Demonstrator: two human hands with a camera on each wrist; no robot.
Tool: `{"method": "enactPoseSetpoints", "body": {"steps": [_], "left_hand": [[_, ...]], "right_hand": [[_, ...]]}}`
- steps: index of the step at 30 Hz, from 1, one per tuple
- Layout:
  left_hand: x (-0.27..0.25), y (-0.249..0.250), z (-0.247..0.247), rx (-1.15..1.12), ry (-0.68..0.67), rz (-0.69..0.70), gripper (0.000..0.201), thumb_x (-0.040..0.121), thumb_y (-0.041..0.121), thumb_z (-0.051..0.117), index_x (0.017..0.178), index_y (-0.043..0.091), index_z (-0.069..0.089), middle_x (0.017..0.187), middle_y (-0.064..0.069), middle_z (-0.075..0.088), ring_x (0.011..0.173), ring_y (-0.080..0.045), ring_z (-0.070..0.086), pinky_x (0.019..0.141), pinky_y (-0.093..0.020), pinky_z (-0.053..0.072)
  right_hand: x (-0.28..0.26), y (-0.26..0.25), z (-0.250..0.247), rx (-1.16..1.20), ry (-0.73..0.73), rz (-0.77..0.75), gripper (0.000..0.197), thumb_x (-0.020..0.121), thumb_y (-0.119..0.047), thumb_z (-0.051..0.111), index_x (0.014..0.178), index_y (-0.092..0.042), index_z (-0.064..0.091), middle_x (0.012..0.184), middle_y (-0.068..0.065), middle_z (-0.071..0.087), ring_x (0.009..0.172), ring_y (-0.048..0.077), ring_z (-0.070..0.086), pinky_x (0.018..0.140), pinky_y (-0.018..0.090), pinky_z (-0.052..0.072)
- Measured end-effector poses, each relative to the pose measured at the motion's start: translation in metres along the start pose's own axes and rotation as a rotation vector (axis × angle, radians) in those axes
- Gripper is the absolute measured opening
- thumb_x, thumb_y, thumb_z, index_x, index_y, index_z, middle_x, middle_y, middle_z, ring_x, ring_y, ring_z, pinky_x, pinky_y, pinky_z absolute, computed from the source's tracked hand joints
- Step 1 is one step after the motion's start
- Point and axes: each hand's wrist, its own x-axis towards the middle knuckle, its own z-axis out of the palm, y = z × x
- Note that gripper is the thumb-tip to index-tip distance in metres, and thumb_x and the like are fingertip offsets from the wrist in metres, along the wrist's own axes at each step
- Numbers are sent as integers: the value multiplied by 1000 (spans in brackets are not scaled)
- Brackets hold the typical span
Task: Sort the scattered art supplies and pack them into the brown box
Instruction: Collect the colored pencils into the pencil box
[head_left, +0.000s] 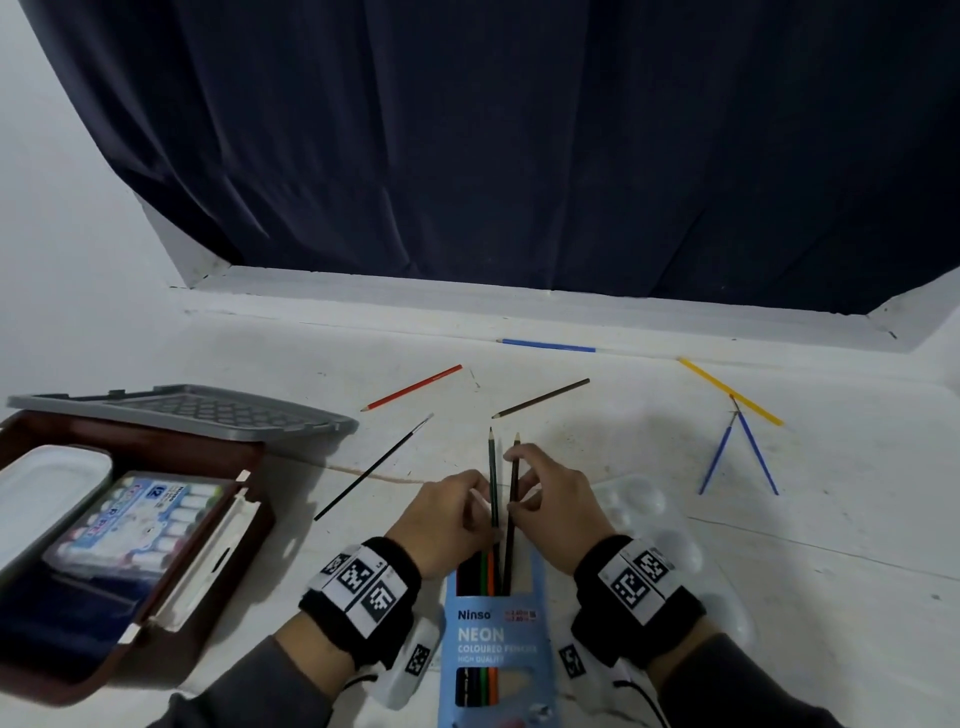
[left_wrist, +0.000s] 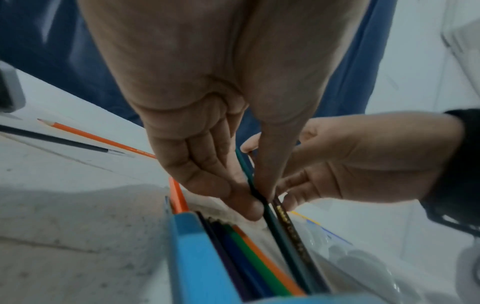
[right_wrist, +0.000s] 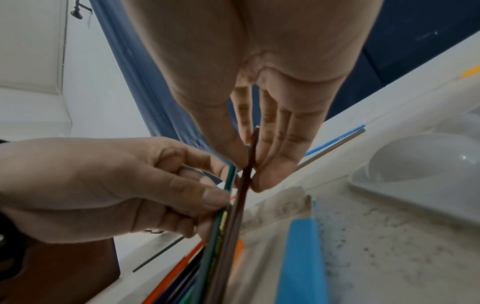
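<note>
A blue pencil carton (head_left: 488, 644) lies at the near edge, several coloured pencils inside. My left hand (head_left: 457, 514) pinches a dark green pencil (head_left: 492, 478) whose lower end sits in the carton's mouth (left_wrist: 275, 222). My right hand (head_left: 550, 504) pinches a dark brown pencil (head_left: 513, 493) beside it, also partly in the carton (right_wrist: 241, 197). The brown box (head_left: 171, 582) stands open at the left with a marker pack (head_left: 150, 519) and a white case (head_left: 47, 488) inside.
Loose on the white table: a red pencil (head_left: 413, 387), a brown pencil (head_left: 540, 398), a black brush (head_left: 371, 467), a blue pencil (head_left: 548, 345), a yellow pencil (head_left: 730, 384), two blue brushes (head_left: 737, 452). A clear palette (head_left: 670, 540) lies under my right wrist. A grey lid (head_left: 187, 410) leans behind the box.
</note>
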Motion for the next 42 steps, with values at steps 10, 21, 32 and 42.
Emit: {"method": "enactPoseSetpoints", "body": {"steps": [10,21,32,42], "left_hand": [[-3,-4,7,642,-63,164,76,83,59,66,145,24,39,147,0,34,135,-24,32,106,-42,34],[-26,-21,12,776,-162,319,69,86,61,15,136,30,52,158,13,32,151,-23,20,102,-54,17],[-44,-21,1,715,-237,453,30,93,44,55,124,41,56,134,19,50,129,-8,42,87,-42,21],[-42,-15,-1,625,-225,408,36,90,43,65,124,33,62,140,18,52,132,-6,41,96,-40,20]], "right_hand": [[3,9,-3,-147,-89,28,47,81,-14,74,126,-15,60,92,-5,60,79,8,55,77,16,46],[-1,4,-7,-215,-131,16,27,78,-17,79,100,-3,73,84,10,70,78,23,65,77,37,53],[-23,6,9,-607,-399,-146,18,89,-8,55,95,-10,72,99,9,62,94,27,59,78,36,49],[-42,10,0,-447,-403,-223,27,84,-10,55,97,-22,76,92,0,71,88,21,63,80,37,52]]}}
